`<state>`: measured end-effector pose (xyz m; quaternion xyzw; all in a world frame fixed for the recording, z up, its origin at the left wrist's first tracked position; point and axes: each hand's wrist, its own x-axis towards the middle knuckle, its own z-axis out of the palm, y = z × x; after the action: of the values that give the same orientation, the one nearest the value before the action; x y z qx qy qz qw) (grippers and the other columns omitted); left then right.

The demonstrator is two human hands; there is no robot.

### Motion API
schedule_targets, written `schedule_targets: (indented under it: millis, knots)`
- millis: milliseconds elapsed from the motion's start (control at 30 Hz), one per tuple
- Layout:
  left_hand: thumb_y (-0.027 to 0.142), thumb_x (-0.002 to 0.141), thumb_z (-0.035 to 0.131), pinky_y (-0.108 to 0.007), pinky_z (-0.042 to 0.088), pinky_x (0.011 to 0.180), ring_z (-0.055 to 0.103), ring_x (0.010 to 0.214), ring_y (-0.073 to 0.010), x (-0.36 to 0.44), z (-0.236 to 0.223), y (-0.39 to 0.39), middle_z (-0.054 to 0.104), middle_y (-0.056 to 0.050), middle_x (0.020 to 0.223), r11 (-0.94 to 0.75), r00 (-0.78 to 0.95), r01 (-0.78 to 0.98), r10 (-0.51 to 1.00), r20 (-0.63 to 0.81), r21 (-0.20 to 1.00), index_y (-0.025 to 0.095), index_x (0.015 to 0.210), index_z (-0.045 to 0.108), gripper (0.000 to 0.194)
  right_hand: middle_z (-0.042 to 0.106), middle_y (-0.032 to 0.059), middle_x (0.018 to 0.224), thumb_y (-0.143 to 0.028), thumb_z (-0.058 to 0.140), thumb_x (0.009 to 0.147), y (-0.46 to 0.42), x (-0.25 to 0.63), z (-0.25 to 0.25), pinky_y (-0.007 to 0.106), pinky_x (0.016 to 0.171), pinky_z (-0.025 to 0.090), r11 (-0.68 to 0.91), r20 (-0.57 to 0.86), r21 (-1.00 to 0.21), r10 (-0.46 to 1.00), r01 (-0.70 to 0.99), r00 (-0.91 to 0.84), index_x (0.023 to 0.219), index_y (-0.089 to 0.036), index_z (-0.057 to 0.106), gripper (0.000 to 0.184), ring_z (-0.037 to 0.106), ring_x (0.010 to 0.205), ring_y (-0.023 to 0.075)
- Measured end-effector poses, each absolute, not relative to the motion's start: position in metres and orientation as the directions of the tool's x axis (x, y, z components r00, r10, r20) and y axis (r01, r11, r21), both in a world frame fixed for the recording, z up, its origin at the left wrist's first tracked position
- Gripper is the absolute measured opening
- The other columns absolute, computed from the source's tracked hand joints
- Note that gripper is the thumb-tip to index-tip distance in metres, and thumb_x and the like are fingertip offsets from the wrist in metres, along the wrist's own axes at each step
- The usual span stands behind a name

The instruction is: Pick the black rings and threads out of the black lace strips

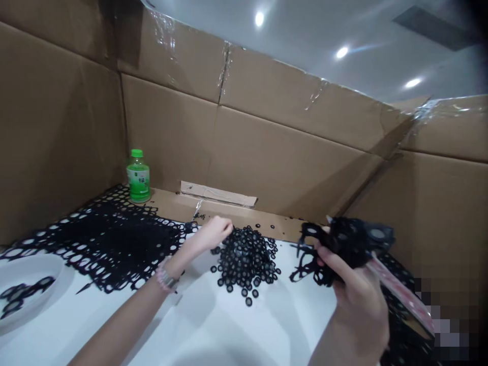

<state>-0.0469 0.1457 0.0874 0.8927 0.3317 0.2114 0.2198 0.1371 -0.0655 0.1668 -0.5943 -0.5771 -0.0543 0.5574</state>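
My left hand (216, 233), with a beaded bracelet and a band at the wrist, hovers at the left upper edge of a pile of small black rings (247, 256). Its fingers are curled closed, and whatever they may hold is hidden. On the right, my right hand (354, 290) grips a bunched wad of black rubbery sheet scrap with round holes (348, 241). Loose strips of the scrap dangle to the left of the thumb, towards the pile. Several single rings lie scattered around the pile on the white surface (229, 335).
Black perforated sheets (125, 239) spread over the left side. A white bowl (57, 269) at lower left holds several black rings. At the back left stands a green bottle (139, 178). Cardboard walls (267, 152) enclose the table; more black scrap (404, 325) lies at right.
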Motion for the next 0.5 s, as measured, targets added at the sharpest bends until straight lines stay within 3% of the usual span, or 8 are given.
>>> schedule_targets:
  millis: [67, 200, 367, 433, 500]
  knots:
    - [0.026, 0.082, 0.035, -0.023, 0.032, 0.054, 0.048, 0.052, -0.0125, -0.03, 0.061, 0.147, 0.055, -0.003, 0.058, -0.686, 0.731, 0.511, 0.664, 0.159, 0.518, 0.015, 0.058, 0.05, 0.03, 0.067, 0.0004, 0.084, -0.038, 0.055, 0.076, -0.065, 0.145, 0.158, 0.033, 0.081, 0.048, 0.266, 0.729, -0.526, 0.63, 0.808, 0.268, 0.075, -0.03, 0.067, 0.015, 0.061, 0.084, 0.0203]
    - [0.024, 0.082, 0.035, -0.026, 0.038, 0.06, 0.056, 0.061, -0.0172, -0.014, 0.024, 0.145, 0.062, -0.009, 0.068, -0.663, 0.729, 0.558, 0.679, 0.087, 0.5, 0.014, 0.063, 0.055, 0.03, 0.067, 0.0018, 0.088, -0.045, 0.059, 0.072, -0.061, 0.144, 0.152, 0.032, 0.074, 0.051, 0.222, 0.681, -0.533, 0.685, 0.816, 0.259, 0.087, -0.033, 0.068, 0.021, 0.059, 0.098, 0.0227]
    - [0.031, 0.084, 0.038, -0.032, 0.04, 0.066, 0.058, 0.072, -0.0232, -0.02, 0.032, 0.145, 0.062, -0.014, 0.078, -0.612, 0.664, 0.617, 0.742, 0.091, 0.495, 0.011, 0.078, 0.057, 0.029, 0.066, 0.0025, 0.09, -0.042, 0.059, 0.072, -0.071, 0.139, 0.154, 0.036, 0.076, 0.051, 0.199, 0.555, -0.692, 0.761, 0.694, 0.335, 0.088, -0.029, 0.067, 0.022, 0.06, 0.096, 0.0242]
    - [0.039, 0.085, 0.036, -0.031, 0.041, 0.071, 0.057, 0.077, -0.0216, -0.023, 0.048, 0.134, 0.062, -0.013, 0.084, -0.632, 0.7, 0.534, 0.703, 0.126, 0.561, 0.012, 0.084, 0.056, 0.034, 0.066, 0.0014, 0.091, -0.038, 0.065, 0.067, -0.08, 0.135, 0.149, 0.038, 0.08, 0.05, 0.155, 0.498, -0.748, 0.775, 0.646, 0.39, 0.088, -0.029, 0.066, 0.023, 0.061, 0.093, 0.0236]
    - [0.047, 0.085, 0.035, -0.028, 0.042, 0.074, 0.056, 0.084, -0.0189, -0.026, 0.064, 0.111, 0.062, -0.009, 0.091, -0.615, 0.833, 0.248, 0.53, 0.16, 0.749, 0.014, 0.091, 0.056, 0.04, 0.066, -0.0001, 0.091, -0.035, 0.071, 0.06, -0.092, 0.129, 0.137, 0.036, 0.082, 0.05, 0.111, 0.468, -0.772, 0.766, 0.626, 0.442, 0.088, -0.031, 0.065, 0.029, 0.061, 0.092, 0.0226]
